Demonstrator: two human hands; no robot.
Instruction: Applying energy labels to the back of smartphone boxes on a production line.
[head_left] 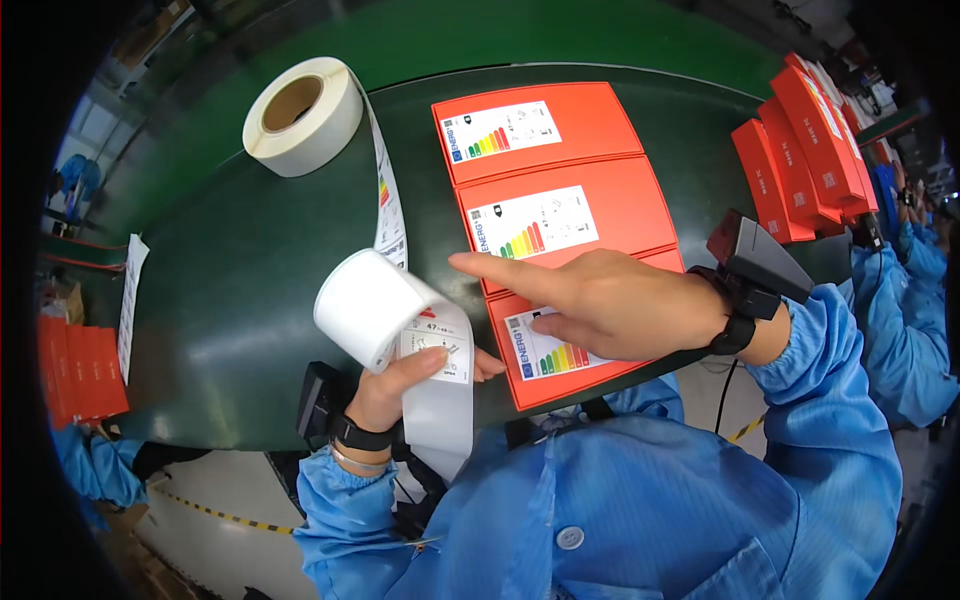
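My left hand (388, 388) pinches a printed label strip (440, 345) between thumb and fingers. A white loop of the strip (362, 305) curls above that hand, and blank backing paper (440, 425) hangs below it. The strip runs back to a large label roll (318, 138) with a brown core. My right hand (635, 305) lies over the nearest red box (535, 398), index finger stretched out to the left and thumb at the energy label (545, 350). I see nothing held in it. Two more red boxes (585, 110) (630, 195), each with an energy label, lie just beyond.
Everything rests on a dark green work surface (230, 300). Stacked red boxes (800, 160) stand at the far right, others (85, 370) at the left beside a hanging label strip (130, 305). People in blue sleeves (905, 310) are at both sides.
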